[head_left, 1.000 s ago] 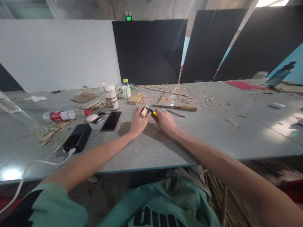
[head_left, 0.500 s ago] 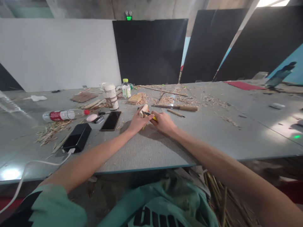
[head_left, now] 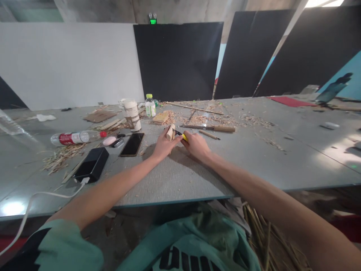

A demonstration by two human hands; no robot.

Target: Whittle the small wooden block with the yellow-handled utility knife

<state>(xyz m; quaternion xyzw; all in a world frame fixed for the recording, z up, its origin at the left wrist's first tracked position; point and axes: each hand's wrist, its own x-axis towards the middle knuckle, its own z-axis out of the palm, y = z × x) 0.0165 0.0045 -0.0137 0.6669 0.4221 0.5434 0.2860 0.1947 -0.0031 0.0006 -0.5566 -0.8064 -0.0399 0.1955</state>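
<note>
My left hand (head_left: pixel 164 145) is closed round a short pale wooden piece (head_left: pixel 170 132), held upright just above the grey table (head_left: pixel 180 177). My right hand (head_left: pixel 197 145) grips a yellow and black utility knife (head_left: pixel 181 134), its tip against the wooden piece. Both hands meet at the middle of the table, forearms resting on it.
A black phone (head_left: pixel 132 144), a black power bank (head_left: pixel 92 164) with a white cable, a lying plastic bottle (head_left: pixel 75 137), a paper cup (head_left: pixel 132 115) and a small bottle (head_left: pixel 150 105) stand to the left. A wooden-handled tool (head_left: pixel 210 128), sticks and shavings lie behind my hands.
The wooden piece turned and shifted a little in my left hand, and the knife moved back and forth against it. Both hands stayed in the same place.
</note>
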